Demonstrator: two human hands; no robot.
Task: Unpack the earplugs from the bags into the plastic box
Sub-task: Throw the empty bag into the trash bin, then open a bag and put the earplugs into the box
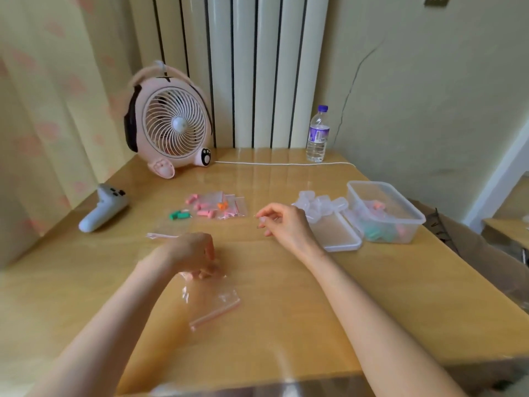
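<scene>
1. Evidently the left hand point(190, 252) is the working one. Its grip is curled downward, and its fingertips point(207, 271) pinch the upper end of a clear zip bag point(213, 300) against the counter point(286, 325). Something pink shows blurred under them, probably earplugs being worked toward the bag's mouth.
2. The zip bag lies flat just in front of the person, with its pink seal strip at the near end. That is likely because both hands can reach it there without stretching.
3. The right hand point(283, 224) hovers above the counter, between the bag in hand and the plastic box point(400, 222). Its grip is loosely curled, thumb and forefinger close together; I cannot tell whether they pinch anything. A spot midway suits carrying pieces across.
4. The plastic box sits open at the right, with pink and green earplugs point(375, 232) already inside. Its lid point(337, 233) lies flat just beside its left wall, and small clear cases point(320, 206) are heaped at the lid's far end.
5. More bags point(217, 206) holding pink and orange pieces lie clustered farther back, with green earplugs point(179, 215) just left of them. I judge the unpacking to be partway done.
6. A pink fan point(174, 124), a controller point(103, 209) and a water bottle point(317, 136) stand toward the counter's edges, apart from the work.
</scene>
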